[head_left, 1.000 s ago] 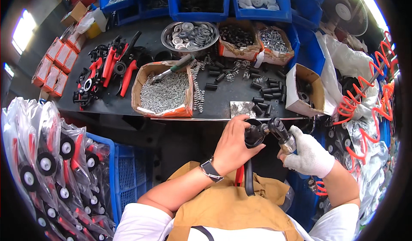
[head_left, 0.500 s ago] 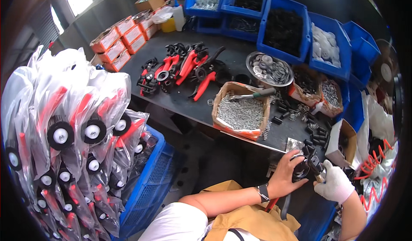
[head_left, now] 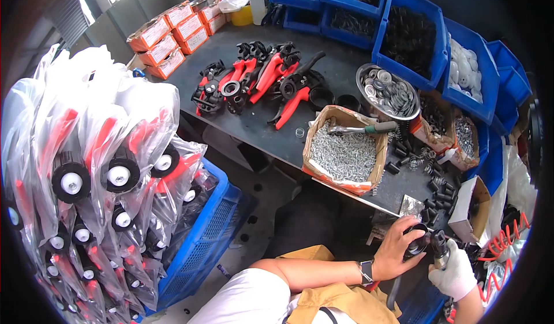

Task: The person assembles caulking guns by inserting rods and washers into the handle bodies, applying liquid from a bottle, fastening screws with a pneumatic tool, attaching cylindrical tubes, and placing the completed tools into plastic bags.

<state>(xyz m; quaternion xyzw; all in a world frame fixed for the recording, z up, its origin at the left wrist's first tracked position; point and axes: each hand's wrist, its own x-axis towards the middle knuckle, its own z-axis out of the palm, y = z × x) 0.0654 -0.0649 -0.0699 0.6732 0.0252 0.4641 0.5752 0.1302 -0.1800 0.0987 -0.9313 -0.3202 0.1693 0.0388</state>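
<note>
At the table's front edge my bare left hand (head_left: 395, 250) is closed round a black round part (head_left: 416, 242), part of which the fingers hide. A red piece and a black strip hang below that hand. My right hand (head_left: 456, 275), in a white glove, grips a dark metal power tool (head_left: 440, 248). The tool's head lies right beside the black part; whether they touch I cannot tell. Just beyond my hands is a small metal plate (head_left: 411, 206), with several black sleeves (head_left: 441, 197) to its right.
An open box of small screws (head_left: 340, 156) has a ratchet wrench (head_left: 363, 129) across it. Farther back are a bowl of washers (head_left: 389, 90), red-and-black tool heads (head_left: 268, 79) and blue bins (head_left: 412, 41). Bagged tools (head_left: 118, 177) fill a blue crate (head_left: 202, 249) at left. A red coiled hose (head_left: 505, 240) hangs at right.
The view has shifted, so the table's things appear lower and farther right. My right hand has tilted the power tool more upright beside the black part. My left hand keeps its hold.
</note>
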